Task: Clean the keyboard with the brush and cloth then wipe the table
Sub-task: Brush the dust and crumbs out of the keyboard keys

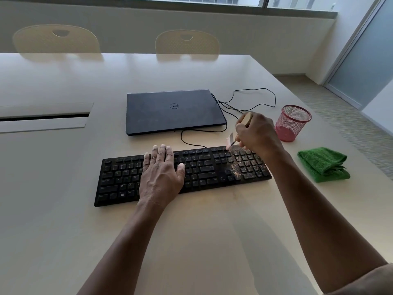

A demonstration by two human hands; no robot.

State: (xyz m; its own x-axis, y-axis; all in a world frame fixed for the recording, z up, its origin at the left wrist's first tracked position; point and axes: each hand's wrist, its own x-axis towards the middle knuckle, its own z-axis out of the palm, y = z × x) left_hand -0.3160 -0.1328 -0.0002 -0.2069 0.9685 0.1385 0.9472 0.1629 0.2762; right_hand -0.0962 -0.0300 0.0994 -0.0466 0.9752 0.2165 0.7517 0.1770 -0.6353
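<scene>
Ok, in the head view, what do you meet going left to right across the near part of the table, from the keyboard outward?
keyboard → left hand resting flat on the keys → right hand gripping the brush over the dusty number pad → red mesh cup → green cloth.
</scene>
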